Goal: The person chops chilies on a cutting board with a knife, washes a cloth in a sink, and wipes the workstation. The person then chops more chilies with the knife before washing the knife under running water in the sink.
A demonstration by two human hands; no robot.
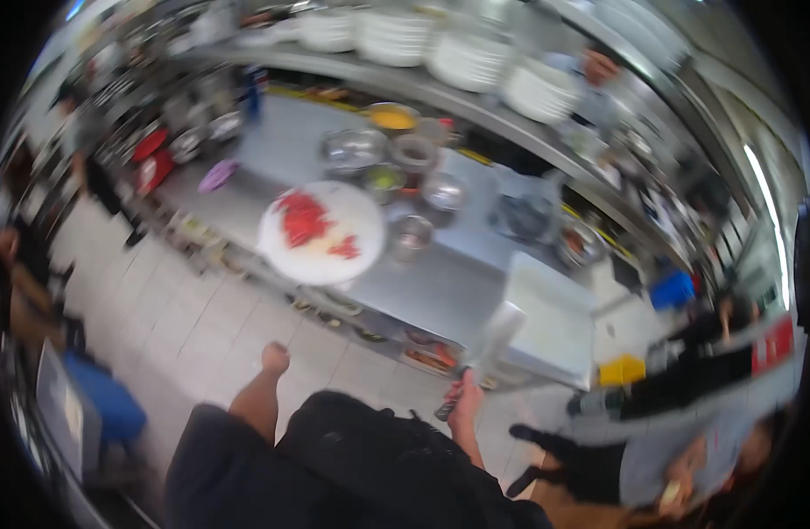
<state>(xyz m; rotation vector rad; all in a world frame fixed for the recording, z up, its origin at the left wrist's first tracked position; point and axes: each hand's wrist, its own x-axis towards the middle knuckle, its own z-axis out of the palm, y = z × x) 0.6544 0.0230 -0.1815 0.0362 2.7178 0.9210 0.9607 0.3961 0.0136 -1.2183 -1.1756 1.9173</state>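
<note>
My right hand [465, 398] is closed round the dark handle of a cleaver [500, 330], whose broad blade points up and away near the front edge of the steel counter. My left hand [275, 356] hangs over the floor, fingers curled into a fist with nothing seen in it. Ahead of it on the counter lies a round white cutting board [281, 256]. Red cut food [302, 219] is heaped on the board, with a smaller red pile [344, 248] beside it. Blur hides what food it is.
Behind the board stand metal bowls [354, 150] and a container of orange food [391, 115]. A pale tray [546, 322] sits at the counter's right end. Stacked white plates [471, 60] fill the shelf above. Other people stand at left [92, 159] and lower right [660, 463].
</note>
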